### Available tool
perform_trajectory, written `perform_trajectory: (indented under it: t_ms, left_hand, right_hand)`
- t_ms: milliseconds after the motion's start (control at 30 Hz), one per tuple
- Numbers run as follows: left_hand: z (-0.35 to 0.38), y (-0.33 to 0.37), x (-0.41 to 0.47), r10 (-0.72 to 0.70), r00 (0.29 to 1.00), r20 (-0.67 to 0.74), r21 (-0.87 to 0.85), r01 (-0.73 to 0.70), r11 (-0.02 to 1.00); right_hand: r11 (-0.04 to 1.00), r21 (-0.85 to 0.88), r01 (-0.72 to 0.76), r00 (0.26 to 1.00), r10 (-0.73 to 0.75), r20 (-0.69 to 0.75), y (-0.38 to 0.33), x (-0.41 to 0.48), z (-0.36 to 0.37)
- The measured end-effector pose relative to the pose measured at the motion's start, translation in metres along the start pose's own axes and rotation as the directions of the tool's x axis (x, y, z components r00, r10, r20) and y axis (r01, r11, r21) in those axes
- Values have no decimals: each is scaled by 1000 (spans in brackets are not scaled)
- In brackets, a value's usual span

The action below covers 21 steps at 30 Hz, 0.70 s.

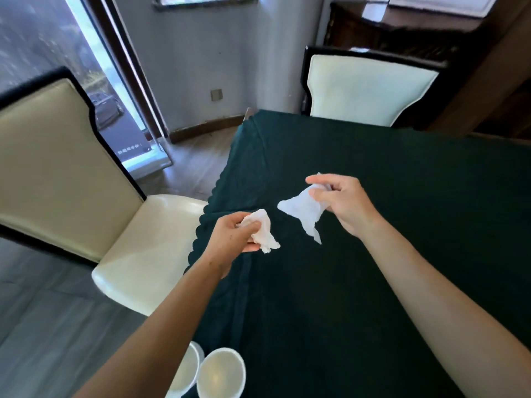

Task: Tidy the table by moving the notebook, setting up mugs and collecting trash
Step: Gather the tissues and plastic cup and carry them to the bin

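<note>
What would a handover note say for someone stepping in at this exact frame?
Left hand: closed on a crumpled tissue above the table's near-left edge.
Right hand: pinching a second tissue that hangs over the green tablecloth.
Two white mugs stand together at the near edge.
No notebook or bin in view.
Left: dispose of both tissues.

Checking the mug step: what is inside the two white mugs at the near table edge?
The right mug shows only a bare, pale interior. The left mug is partly covered by the left forearm; its visible part looks empty, the rest cannot be seen.
</note>
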<state>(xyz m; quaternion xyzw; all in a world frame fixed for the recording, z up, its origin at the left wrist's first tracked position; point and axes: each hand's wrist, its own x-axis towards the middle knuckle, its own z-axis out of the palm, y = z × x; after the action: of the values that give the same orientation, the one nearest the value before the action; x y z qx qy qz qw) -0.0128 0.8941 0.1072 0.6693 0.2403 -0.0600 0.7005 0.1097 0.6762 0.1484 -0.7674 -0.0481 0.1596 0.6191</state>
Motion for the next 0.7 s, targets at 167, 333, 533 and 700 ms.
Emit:
perform_trajectory:
  t_ms: [167, 333, 533, 700]
  left_hand:
    - [9, 19, -54, 65, 989, 134, -69, -56, 996]
    - [19, 24, -111, 115, 948, 296, -39, -108, 993]
    - [30, 21, -176, 175, 881, 439, -3, -194, 981]
    - [45, 8, -233, 186, 799, 572, 38, -253, 967]
  right_hand:
    - [998, -63, -4, 1000, 2, -26, -41, -97, -3]
    - [823, -566, -56, 983, -54, -175, -58, -185, -2]
    - [660, -733, -167, 911, -182, -371, -63, -289, -7]
    - [571, -761, -308, 813, -257, -522, -62, -373, -18]
